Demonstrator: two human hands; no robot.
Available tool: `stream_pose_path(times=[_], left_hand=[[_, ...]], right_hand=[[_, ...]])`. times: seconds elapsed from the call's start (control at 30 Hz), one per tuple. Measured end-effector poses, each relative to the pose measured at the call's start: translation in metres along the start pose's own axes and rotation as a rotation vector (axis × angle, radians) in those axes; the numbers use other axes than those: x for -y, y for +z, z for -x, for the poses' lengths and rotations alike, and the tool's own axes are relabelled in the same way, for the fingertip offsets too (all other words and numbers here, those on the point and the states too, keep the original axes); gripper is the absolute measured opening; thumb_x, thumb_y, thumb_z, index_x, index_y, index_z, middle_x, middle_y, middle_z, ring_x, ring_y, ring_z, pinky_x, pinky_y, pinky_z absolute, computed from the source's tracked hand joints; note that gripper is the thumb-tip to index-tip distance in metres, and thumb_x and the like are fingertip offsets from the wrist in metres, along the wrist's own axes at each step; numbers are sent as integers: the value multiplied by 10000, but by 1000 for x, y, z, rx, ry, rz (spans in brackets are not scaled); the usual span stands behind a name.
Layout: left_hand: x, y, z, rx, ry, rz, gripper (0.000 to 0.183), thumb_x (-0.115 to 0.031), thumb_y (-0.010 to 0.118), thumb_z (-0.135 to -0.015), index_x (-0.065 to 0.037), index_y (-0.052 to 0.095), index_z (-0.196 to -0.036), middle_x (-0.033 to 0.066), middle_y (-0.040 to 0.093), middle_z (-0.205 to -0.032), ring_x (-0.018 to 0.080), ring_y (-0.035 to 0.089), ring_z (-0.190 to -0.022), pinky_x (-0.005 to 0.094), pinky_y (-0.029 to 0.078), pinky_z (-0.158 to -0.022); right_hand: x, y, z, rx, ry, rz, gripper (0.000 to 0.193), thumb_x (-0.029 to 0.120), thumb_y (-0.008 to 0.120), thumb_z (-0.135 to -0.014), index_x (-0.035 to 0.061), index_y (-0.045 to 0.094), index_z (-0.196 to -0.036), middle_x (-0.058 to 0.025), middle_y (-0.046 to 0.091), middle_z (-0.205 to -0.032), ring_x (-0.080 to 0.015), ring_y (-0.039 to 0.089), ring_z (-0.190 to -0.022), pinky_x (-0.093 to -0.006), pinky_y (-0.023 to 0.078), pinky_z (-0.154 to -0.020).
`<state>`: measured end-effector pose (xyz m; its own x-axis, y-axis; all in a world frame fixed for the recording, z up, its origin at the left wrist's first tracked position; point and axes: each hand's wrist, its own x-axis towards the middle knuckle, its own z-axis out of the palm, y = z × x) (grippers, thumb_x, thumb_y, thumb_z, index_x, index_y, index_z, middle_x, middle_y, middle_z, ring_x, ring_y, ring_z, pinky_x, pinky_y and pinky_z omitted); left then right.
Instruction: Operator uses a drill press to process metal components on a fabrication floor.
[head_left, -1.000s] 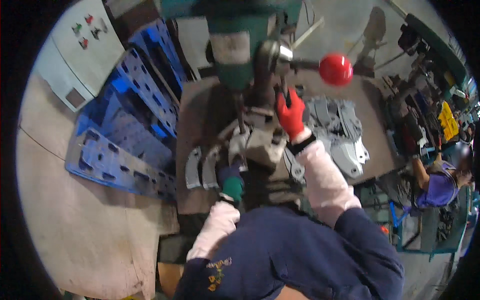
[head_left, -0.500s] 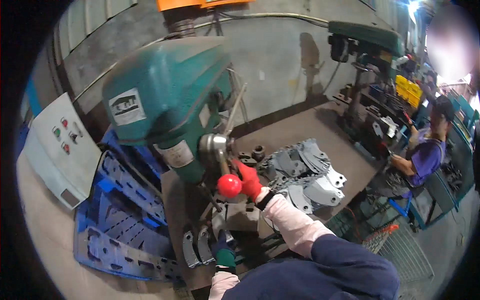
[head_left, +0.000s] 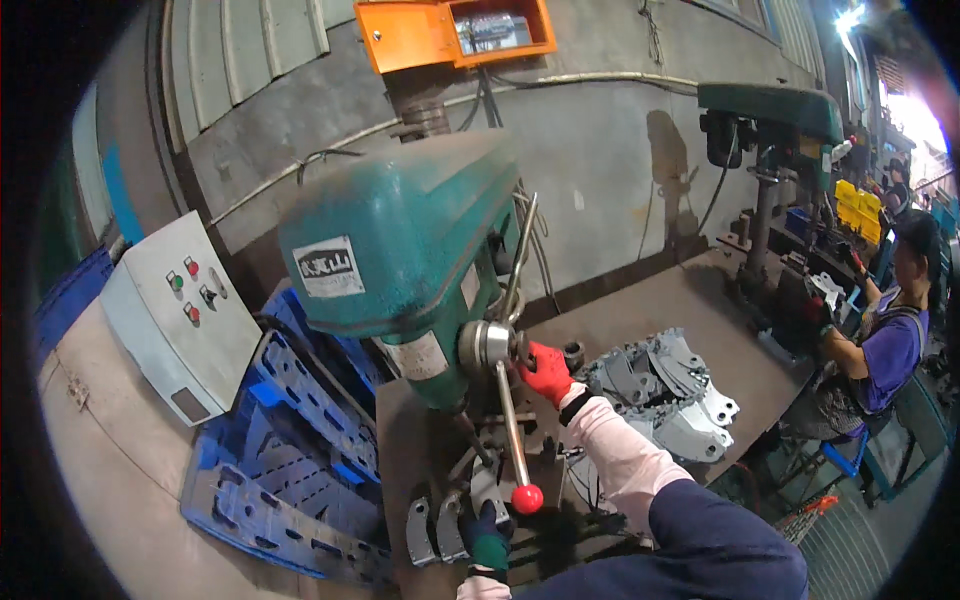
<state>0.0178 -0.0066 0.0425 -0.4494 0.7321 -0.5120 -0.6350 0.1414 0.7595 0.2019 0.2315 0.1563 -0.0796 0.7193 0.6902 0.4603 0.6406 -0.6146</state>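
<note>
My right hand (head_left: pixel 547 374), in a red glove, is closed at the hub of the feed handle (head_left: pixel 492 345) on a green drill press (head_left: pixel 400 225). Its fingertips are partly hidden there. One lever of that handle points down, ending in a red ball knob (head_left: pixel 527 499); another slants upward. Below the spindle, my left hand (head_left: pixel 489 535), in a dark glove with a green cuff, grips the near end of a grey metal plate (head_left: pixel 487 484). Two similar curved plates (head_left: pixel 420 530) lie just left of that hand.
Several grey metal plates (head_left: pixel 660 385) are piled on the table (head_left: pixel 610 310) to the right. Blue pallets (head_left: pixel 270 480) and a control box (head_left: pixel 180 315) stand left. Another person (head_left: pixel 885 345) works at a second drill press (head_left: pixel 770 120). An open orange box (head_left: pixel 455 35) hangs on the wall.
The feed handle has turned, and its red knob has swung down, away from my right hand. The scene has shifted right and down in the view. My left hand stays at the plate.
</note>
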Motion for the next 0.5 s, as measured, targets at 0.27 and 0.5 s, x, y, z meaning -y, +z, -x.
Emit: stream_pose_path(times=[0.27, 0.5], left_hand=[[12, -20, -21, 75, 39, -30, 363, -154, 680, -779, -150, 514, -1102, 61, 593, -855, 213, 585, -621, 350, 498, -461], [30, -34, -29, 238, 482, -499, 345, -192, 692, -773, -131, 538, -1075, 61, 598, -842, 215, 585, -598, 358, 500, -464]], right_hand=[[-2, -8, -40, 66, -148, 233, 405, 168, 641, -664, 39, 534, -1033, -181, 590, -988, -347, 576, -895, -411, 465, -763], [5, 6, 12, 30, 55, 131, 304, 190, 595, -739, 72, 557, -1016, -195, 605, -888, -374, 569, -867, -439, 454, -737]])
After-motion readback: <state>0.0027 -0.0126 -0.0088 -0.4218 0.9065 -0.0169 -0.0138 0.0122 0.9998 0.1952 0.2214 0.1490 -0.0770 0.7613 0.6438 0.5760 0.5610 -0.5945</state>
